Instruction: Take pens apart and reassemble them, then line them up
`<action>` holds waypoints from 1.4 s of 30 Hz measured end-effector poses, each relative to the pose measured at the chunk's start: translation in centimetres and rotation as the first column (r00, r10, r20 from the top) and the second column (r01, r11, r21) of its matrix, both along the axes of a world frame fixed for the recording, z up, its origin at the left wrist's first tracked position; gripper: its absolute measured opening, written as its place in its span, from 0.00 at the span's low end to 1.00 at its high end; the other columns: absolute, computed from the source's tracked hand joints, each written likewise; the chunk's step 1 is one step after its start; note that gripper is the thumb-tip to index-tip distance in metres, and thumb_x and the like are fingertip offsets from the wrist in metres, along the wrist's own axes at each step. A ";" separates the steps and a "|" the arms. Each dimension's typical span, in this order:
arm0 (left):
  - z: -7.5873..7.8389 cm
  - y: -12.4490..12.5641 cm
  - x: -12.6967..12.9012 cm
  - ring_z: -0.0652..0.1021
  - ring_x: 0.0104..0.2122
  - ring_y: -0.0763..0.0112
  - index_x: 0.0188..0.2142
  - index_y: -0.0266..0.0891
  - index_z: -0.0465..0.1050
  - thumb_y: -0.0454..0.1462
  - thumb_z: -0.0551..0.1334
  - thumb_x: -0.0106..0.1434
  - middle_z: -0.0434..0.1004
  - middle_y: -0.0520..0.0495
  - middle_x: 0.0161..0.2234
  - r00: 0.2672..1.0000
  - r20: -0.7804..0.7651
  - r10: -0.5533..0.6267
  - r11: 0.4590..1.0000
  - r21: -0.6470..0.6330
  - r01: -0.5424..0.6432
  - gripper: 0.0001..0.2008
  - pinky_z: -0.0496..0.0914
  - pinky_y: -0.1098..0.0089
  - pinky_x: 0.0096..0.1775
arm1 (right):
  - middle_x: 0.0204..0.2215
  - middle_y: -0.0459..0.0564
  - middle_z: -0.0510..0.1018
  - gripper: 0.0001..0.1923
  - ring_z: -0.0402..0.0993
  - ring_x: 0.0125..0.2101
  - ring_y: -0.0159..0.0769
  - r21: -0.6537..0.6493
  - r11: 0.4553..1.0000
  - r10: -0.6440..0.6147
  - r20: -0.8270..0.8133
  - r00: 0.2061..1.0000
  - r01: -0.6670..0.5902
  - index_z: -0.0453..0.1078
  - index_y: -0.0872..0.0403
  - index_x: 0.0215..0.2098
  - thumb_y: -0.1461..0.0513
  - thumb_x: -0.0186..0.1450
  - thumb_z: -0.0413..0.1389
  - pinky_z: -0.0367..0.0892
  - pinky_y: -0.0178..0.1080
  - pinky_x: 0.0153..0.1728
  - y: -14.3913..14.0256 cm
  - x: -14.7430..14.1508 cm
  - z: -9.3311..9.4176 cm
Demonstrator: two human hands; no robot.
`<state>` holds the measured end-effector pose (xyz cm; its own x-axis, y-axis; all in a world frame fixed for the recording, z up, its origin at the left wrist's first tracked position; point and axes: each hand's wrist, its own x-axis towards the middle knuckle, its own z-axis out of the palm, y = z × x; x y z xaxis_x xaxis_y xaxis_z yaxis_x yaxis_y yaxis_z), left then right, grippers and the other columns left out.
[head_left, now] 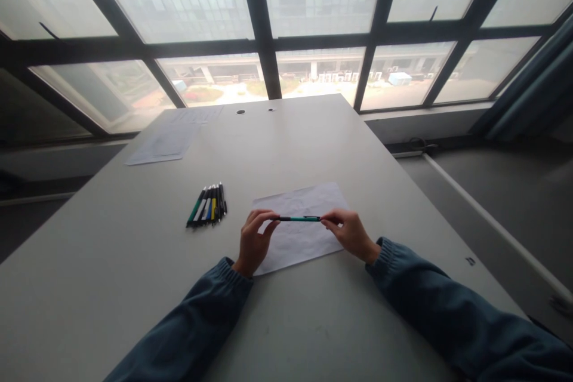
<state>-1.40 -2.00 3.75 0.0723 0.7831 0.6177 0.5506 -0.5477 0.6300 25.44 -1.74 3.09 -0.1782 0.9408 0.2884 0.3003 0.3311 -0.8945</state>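
A green and black pen (299,219) is held level between my two hands, over a white sheet of paper (295,248). My left hand (256,237) pinches its dark left end between thumb and fingers. At the other end, by the clip, my right hand (347,230) grips it with thumb and fingertips. To the left of my left hand lies a row of several pens (208,206), side by side, with green, white, blue, yellow and black barrels.
The white table (286,149) runs away from me towards large windows. More printed sheets (165,140) lie at its far left. Two round holes sit near its far edge. A small dark mark or object (470,261) shows near the right edge.
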 end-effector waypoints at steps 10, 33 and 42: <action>-0.6 0.1 -0.2 0.77 0.40 0.67 0.47 0.41 0.73 0.40 0.64 0.67 0.77 0.45 0.41 0.998 0.063 -0.023 0.999 -0.042 0.025 0.10 0.73 0.64 0.43 | 0.35 0.53 0.78 0.13 0.71 0.35 0.37 0.330 0.930 -0.007 0.458 0.889 -0.163 0.74 0.52 0.40 0.60 0.74 0.48 0.63 0.37 0.37 0.4 1.1 1.1; -0.9 0.8 0.1 0.79 0.39 0.66 0.56 0.40 0.66 0.39 0.58 0.67 0.77 0.45 0.40 1.000 -0.028 0.008 0.973 -0.232 -0.014 0.18 0.75 0.65 0.40 | 0.37 0.61 0.82 0.14 0.79 0.38 0.48 0.138 0.595 -0.649 0.664 0.372 0.791 0.79 0.55 0.38 0.59 0.68 0.52 0.67 0.42 0.38 16.4 15.7 -1.8; -0.7 0.7 0.1 0.79 0.39 0.66 0.60 0.40 0.64 0.42 0.57 0.68 0.78 0.43 0.42 0.999 -0.038 0.026 0.938 -0.344 -0.037 0.22 0.75 0.67 0.38 | 0.38 0.61 0.82 0.15 0.79 0.41 0.47 0.141 0.623 -0.613 0.699 0.368 0.769 0.79 0.56 0.40 0.58 0.68 0.53 0.69 0.41 0.42 19.2 15.6 -1.8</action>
